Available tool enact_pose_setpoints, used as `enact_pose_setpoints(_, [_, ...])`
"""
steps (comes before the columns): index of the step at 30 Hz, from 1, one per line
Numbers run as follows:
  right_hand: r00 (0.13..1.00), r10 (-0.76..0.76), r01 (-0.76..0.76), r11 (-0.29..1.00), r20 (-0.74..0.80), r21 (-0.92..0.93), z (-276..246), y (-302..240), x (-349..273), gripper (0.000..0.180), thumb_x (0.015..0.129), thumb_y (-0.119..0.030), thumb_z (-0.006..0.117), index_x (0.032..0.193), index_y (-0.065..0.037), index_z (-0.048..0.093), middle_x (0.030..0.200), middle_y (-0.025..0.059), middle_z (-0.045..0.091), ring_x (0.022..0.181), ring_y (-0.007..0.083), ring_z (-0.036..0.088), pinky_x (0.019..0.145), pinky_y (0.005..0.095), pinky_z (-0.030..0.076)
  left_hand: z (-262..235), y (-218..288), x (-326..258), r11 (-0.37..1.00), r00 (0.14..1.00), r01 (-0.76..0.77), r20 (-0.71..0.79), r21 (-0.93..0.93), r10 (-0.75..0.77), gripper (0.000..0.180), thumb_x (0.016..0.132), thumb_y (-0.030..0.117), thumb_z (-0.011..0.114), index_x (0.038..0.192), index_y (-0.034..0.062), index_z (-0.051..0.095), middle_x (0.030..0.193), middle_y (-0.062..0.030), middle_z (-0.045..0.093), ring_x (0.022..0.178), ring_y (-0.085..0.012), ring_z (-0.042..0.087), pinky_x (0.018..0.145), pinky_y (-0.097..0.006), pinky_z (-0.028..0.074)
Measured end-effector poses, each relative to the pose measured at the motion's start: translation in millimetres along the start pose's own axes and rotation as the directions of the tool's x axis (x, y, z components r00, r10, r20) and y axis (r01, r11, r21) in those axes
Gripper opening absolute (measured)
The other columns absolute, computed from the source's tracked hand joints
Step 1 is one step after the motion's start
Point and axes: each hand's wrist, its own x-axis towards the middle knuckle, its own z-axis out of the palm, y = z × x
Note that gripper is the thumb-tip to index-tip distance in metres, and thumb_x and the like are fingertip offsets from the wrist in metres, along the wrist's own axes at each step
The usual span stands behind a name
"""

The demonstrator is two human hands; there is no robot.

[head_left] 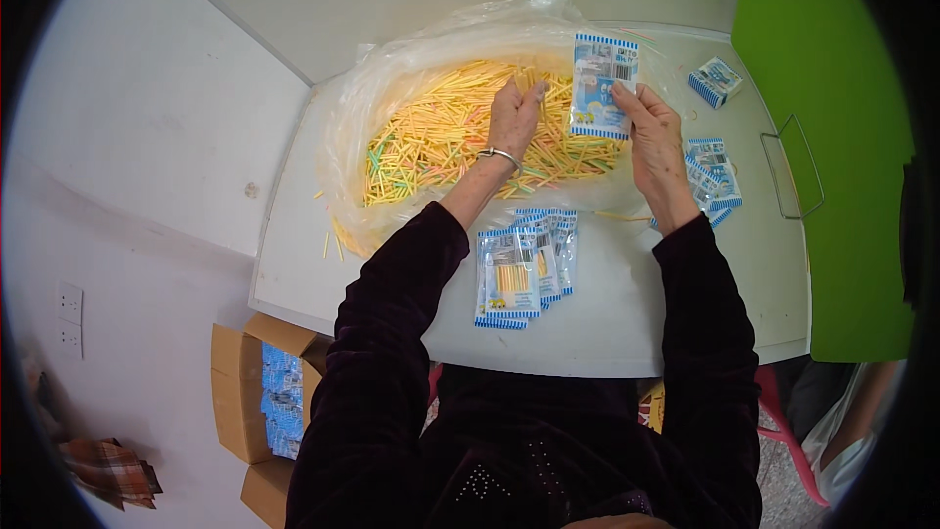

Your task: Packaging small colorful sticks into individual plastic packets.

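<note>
My right hand (658, 152) grips a blue-and-white printed packet (595, 88) by its right edge, thumb across its front. The packet is held upright over the right end of a big heap of thin pastel sticks (441, 127), mostly yellow with some pink and green. Above the heap, my left hand (513, 120), with a metal bangle at its wrist, is closed around a small bunch of yellow sticks (526, 76); its fingertips are partly hidden. A large clear plastic bag (343, 127) lies spread open around the heap. Nearer to me are several overlapping filled packets (511, 279) with sticks showing through their windows.
More packets (713, 176) lie at the table's right, with a small stack of packets (716, 82) behind them. A wire stand (795, 168) is by the green panel (852, 235). Left and below the white table (617, 333), an open cardboard box (235, 392) holds blue packets.
</note>
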Motion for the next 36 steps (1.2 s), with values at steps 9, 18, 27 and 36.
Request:
enact_pose_setpoints(9, [0.985, 0.169, -0.151, 0.921, 0.019, -0.36, -22, -26, -46, 0.016, 0.085, -0.017, 0.061, 0.084, -0.001, 0.064, 0.074, -0.0027, 0.061, 0.062, -0.0003, 0.05, 0.056, 0.0153, 0.039, 1, 15, -4, 0.996, 0.991, 0.083, 0.107, -0.04, -0.078, 0.024, 0.092, 0.017, 0.047, 0.102, -0.0038, 0.049, 0.082, -0.0069, 0.06, 0.072, -0.0156, 0.064, 0.066, -0.026, 0.049])
enact_pose_setpoints(18, [0.971, 0.227, -0.17, 0.882, 0.08, -0.439, -30, -22, -52, 0.019, 0.084, -0.017, 0.062, 0.083, 0.001, 0.067, 0.071, -0.002, 0.061, 0.061, 0.0004, 0.051, 0.055, 0.0158, 0.039, 7, 65, -8, 0.926, 0.963, 0.201, 0.237, -0.318, -0.128, 0.027, 0.095, 0.024, 0.042, 0.092, -0.0008, 0.053, 0.09, -0.0109, 0.061, 0.091, -0.0238, 0.063, 0.079, -0.031, 0.05])
enact_pose_setpoints(27, [0.933, 0.303, -0.186, 0.87, 0.197, -0.456, -33, -30, -55, 0.025, 0.084, -0.019, 0.063, 0.094, 0.003, 0.066, 0.075, -0.0004, 0.063, 0.065, 0.0019, 0.054, 0.059, 0.0162, 0.042, 30, 107, -30, 0.934, 0.94, 0.136, 0.341, -0.331, -0.016, 0.042, 0.096, 0.032, 0.037, 0.093, -0.0048, 0.056, 0.088, -0.0122, 0.062, 0.087, -0.0175, 0.061, 0.08, -0.029, 0.048])
enact_pose_setpoints(36, [0.939, 0.301, -0.207, 0.879, 0.163, -0.43, -27, -33, -60, 0.019, 0.084, -0.019, 0.064, 0.081, 0.0, 0.066, 0.066, -0.0046, 0.057, 0.06, 0.0003, 0.046, 0.053, 0.0167, 0.035, 32, 106, -40, 0.946, 0.941, 0.02, 0.326, -0.323, 0.091, 0.04, 0.097, 0.03, 0.035, 0.099, -0.0054, 0.054, 0.098, -0.0147, 0.061, 0.096, -0.0217, 0.06, 0.089, -0.032, 0.046])
